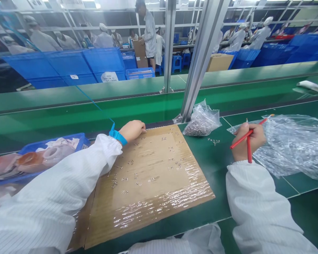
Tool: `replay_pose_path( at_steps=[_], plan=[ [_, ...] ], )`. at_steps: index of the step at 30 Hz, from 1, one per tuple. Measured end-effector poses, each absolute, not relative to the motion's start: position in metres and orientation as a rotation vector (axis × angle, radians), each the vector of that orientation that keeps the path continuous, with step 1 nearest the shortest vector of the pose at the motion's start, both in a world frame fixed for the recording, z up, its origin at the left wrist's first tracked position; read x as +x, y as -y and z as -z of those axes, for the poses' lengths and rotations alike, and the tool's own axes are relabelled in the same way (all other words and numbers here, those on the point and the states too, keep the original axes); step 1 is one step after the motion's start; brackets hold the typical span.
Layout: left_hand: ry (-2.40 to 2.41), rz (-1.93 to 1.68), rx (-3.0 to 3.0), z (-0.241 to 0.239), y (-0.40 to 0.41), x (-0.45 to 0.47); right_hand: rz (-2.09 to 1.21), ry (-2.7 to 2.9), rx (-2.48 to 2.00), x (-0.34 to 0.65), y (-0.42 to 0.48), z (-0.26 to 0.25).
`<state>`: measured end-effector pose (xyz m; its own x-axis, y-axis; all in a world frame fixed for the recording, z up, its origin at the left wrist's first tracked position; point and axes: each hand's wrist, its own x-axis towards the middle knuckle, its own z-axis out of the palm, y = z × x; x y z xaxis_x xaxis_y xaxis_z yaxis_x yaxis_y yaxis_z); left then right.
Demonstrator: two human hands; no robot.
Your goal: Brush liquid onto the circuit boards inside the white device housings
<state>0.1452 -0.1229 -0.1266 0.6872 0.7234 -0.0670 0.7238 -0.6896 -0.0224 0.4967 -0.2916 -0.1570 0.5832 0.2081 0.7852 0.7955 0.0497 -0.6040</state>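
Note:
My left hand point(133, 131), with a blue wrist strap point(117, 134), rests at the far edge of a tape-covered cardboard sheet point(148, 169). Its fingers are bent together, and whatever is between them is hidden. Small shiny metal pieces point(171, 149) lie scattered in little groups over the cardboard. Above the table at the right, my right hand point(250, 141) is closed around two slim red sticks point(241, 138) that cross each other. They look like pens or brushes; I cannot tell which.
Behind the cardboard stands a clear bag of small metal parts point(200, 121); a few loose pieces point(214, 141) lie beside it. A large clear plastic bag point(294, 144) covers the right side. A blue bin point(82, 141) sits at left. A metal post point(201, 60) rises behind.

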Motion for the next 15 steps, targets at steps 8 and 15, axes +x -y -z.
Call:
replay_pose_path(
  at_steps=[8,15],
  plan=[
    [-1.112,0.062,2.934,0.127,0.14,0.167,0.61,0.934,-1.452,0.501,0.288,0.162],
    [-0.701,0.049,2.889,0.14,0.147,0.214,0.572,0.897,-1.478,0.5,0.29,0.161]
  ],
)
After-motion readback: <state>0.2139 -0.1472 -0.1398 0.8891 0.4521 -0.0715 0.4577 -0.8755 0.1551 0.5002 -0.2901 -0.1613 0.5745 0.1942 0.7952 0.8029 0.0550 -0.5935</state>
